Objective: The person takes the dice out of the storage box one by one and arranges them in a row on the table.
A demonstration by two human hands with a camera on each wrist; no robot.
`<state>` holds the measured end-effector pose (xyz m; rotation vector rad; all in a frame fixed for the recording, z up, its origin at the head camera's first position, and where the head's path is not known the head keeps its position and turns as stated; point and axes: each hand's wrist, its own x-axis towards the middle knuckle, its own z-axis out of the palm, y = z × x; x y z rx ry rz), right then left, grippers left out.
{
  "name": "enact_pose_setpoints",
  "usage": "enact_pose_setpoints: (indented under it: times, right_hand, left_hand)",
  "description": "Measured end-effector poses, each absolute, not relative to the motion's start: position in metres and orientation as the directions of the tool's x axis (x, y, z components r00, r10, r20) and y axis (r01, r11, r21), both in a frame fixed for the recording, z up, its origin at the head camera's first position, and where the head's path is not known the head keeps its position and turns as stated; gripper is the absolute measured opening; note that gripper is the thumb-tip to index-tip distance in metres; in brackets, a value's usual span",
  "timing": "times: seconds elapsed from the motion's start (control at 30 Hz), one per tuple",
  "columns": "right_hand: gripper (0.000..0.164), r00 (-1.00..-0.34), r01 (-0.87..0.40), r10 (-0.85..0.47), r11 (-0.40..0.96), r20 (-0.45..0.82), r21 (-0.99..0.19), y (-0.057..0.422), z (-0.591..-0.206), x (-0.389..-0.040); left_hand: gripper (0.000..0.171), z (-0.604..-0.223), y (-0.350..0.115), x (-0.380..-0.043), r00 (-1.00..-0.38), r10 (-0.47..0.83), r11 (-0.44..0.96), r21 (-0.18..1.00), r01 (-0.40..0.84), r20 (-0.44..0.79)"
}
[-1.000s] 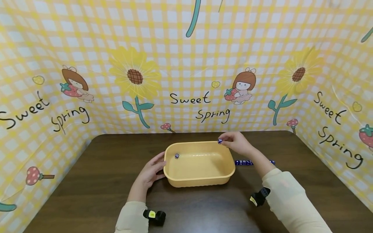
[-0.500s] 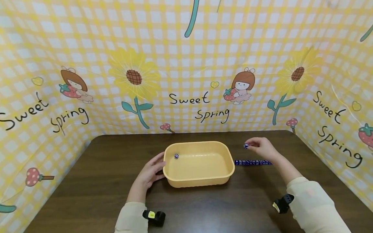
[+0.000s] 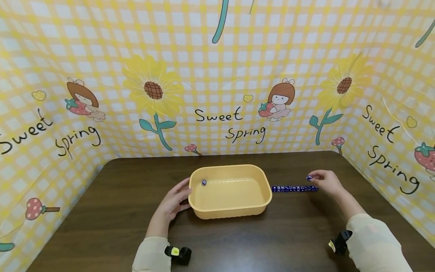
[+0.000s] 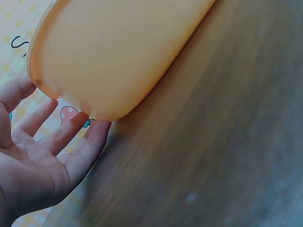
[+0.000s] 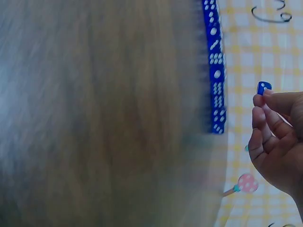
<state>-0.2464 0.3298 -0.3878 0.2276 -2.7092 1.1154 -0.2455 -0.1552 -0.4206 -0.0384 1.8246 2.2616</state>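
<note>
My right hand (image 3: 327, 183) pinches a blue die (image 5: 263, 88) with white dots between thumb and fingertips, just above the table. Below it, a straight row of blue dice (image 3: 293, 189) runs from the right side of a yellow bin (image 3: 231, 212) toward that hand; the right wrist view shows the same row of dice (image 5: 217, 71) side by side. My left hand (image 3: 174, 200) rests its spread fingers against the bin's left end, and in the left wrist view the fingertips touch the bin wall (image 4: 109, 66). One lone die (image 3: 204, 183) lies inside the bin near its left end.
A dark wooden table (image 3: 112, 211) carries everything. Behind and at both sides stands a yellow checked cloth (image 3: 217, 75) with printed flowers and lettering. Black wrist cameras sit on both sleeves.
The right hand has moved right and a little nearer, from above the bin's far right rim to the right end of the row, keeping the die. The left hand stays at the bin.
</note>
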Motion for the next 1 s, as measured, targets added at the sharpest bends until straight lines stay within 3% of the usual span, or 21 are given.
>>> enact_pose_setpoints:
  times: [0.5,1.0]
  right_hand:
    - [0.016,-0.983,-0.074,0.062,0.721,0.171,-0.689,0.359,-0.411,-0.236]
    - [0.017,-0.996,-0.037,0.029,0.754,0.090,-0.655,0.365,-0.414,-0.237]
  left_hand:
    - [0.050,-0.421,-0.157,-0.245,-0.972,0.169,-0.189,0.962,-0.197,-0.166]
    - [0.050,-0.422,-0.156,-0.246,-0.971,0.172,-0.195,0.960,-0.202,-0.169]
